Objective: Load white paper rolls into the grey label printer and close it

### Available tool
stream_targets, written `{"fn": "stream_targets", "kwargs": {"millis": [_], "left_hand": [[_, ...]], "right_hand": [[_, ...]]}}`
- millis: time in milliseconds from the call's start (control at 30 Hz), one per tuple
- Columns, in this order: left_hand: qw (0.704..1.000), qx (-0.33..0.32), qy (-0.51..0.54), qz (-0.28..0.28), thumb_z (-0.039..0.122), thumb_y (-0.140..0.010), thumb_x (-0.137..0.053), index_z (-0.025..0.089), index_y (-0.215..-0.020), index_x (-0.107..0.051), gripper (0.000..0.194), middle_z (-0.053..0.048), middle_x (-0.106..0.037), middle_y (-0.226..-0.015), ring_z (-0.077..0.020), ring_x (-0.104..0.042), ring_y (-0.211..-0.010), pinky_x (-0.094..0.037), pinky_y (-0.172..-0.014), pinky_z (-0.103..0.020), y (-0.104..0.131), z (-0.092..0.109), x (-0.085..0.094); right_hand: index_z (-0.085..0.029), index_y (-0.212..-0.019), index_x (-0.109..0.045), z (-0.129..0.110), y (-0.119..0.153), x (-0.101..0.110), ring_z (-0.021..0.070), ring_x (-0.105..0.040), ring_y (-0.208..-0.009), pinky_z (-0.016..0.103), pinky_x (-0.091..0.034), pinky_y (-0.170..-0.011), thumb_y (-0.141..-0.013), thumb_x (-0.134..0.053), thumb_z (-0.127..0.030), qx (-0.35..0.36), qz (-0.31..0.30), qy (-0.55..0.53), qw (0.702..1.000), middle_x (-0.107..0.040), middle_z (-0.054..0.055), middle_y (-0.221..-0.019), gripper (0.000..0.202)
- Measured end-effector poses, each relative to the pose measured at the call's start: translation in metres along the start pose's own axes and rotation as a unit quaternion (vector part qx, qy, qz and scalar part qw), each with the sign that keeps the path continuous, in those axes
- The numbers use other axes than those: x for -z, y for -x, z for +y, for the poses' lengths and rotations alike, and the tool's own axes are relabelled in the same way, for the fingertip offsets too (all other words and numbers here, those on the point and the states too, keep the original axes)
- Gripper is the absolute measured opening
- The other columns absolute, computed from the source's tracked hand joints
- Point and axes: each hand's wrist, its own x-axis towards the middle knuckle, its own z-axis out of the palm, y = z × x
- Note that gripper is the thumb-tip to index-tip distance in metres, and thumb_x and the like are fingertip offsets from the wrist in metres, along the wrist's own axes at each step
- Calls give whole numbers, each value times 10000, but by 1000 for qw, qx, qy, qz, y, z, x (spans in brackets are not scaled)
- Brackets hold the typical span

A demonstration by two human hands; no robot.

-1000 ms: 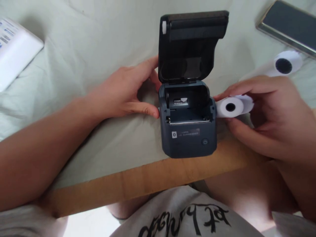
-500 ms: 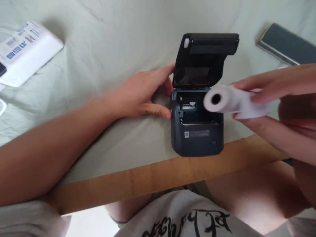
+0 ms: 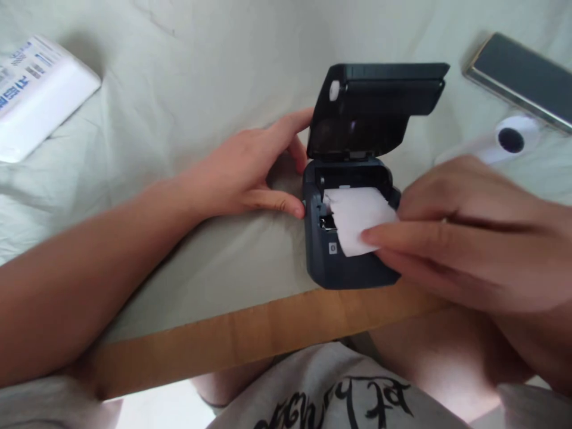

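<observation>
A small dark thermal printer [image 3: 353,277] stands near the table's front edge, its black lid [image 3: 379,89] raised. My left hand [image 3: 250,170] holds the printer's left side, thumb toward the front and fingers farther back. Inside the compartment sits the white paper roll [image 3: 357,199]; its loose end hangs forward over the printer's front lip. That loose end is pinched in my right hand [image 3: 465,232], between thumb and fingers at the printer's right side. The hand hides the right part of the roll and of the printer.
Another white roll [image 3: 529,131] with a dark core lies at the right, beside a dark phone [image 3: 522,77]. At the far left is a white box [image 3: 49,98] with a printed label. A pale cloth covers the table, whose wooden edge [image 3: 268,325] shows in front.
The paper roll has gone from the air at the right into the printer's compartment. My right hand has moved left and down onto its loose end. My left hand stays on the printer.
</observation>
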Motion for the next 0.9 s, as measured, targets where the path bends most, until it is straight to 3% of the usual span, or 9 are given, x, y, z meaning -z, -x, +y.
{"fn": "stream_targets", "kwargs": {"millis": [167, 300, 400, 500, 633, 733, 833, 900], "left_hand": [[1000, 27, 2, 4, 1274, -1038, -357, 229, -1779, -520, 1291, -52, -823, -1386, -257, -873, -1320, -693, -1179, -496, 3, -4, -4], [999, 29, -13, 10, 1282, -1035, -315, 265, -1803, -510, 1289, -45, -796, -1395, -283, -876, -1378, -700, -1200, -540, 6, -6, -6], [1000, 17, -21, 7, 1226, -1092, -356, 235, -1805, -515, 1231, -55, -825, -1423, -272, -868, -1382, -679, -1199, -486, 8, -3, -3], [999, 13, -51, -8, 1140, -1167, -408, 224, -1753, -604, 1105, -41, -846, -1436, -255, -860, -1343, -647, -1174, -429, 8, 4, 4], [997, 14, -69, -20, 1148, -1156, -406, 197, -1721, -678, 1139, -54, -847, -1436, -260, -832, -1296, -623, -1174, -419, 6, 8, 9], [996, 42, -65, -37, 1198, -1107, -385, 177, -1704, -716, 1228, -82, -846, -1427, -260, -808, -1245, -631, -1166, -424, 5, 7, 9], [996, 41, -76, -37, 1202, -1104, -340, 176, -1652, -783, 1244, -108, -856, -1336, -275, -802, -1181, -649, -1097, -417, 4, 6, 10], [996, 14, -86, -30, 1174, -1135, -314, 183, -1667, -797, 1224, -108, -860, -1289, -285, -812, -1160, -649, -1040, -409, 4, 4, 11]], "right_hand": [[-391, -1588, -832, -9, 17, 9, 207, -873, -1129, 344, -760, -864, -1229, -712, -599, 15, 0, 19, 1000, -850, 59, -1138, 432], [-389, -1694, -775, -13, 15, 20, 156, -816, -911, 292, -686, -755, -1209, -695, -349, 59, 2, 45, 997, -825, 17, -1038, 494], [-365, -1695, -724, -11, 9, 22, 81, -640, -686, 232, -561, -668, -1144, -622, -83, 120, 4, 60, 991, -734, -65, -862, 627], [-306, -1623, -718, -9, 6, 21, 37, -488, -588, 225, -416, -600, -1091, -600, 66, 133, -1, 48, 990, -651, -130, -748, 660], [-262, -1636, -698, -9, 4, 20, 61, -559, -624, 305, -379, -583, -1131, -609, -16, 159, -22, 79, 984, -761, -118, -841, 569], [-276, -1623, -686, -6, 1, 17, 78, -561, -618, 297, -404, -589, -1125, -596, -50, 160, -7, 78, 984, -716, -118, -804, 554], [-275, -1631, -662, 2, 0, 12, 53, -537, -572, 238, -407, -574, -1102, -554, -23, 135, -24, -3, 990, -650, -132, -754, 595], [-261, -1738, -604, 10, 0, 10, 52, -611, -596, 221, -458, -581, -1137, -531, -70, 94, -58, -56, 992, -717, -119, -822, 636]]}}
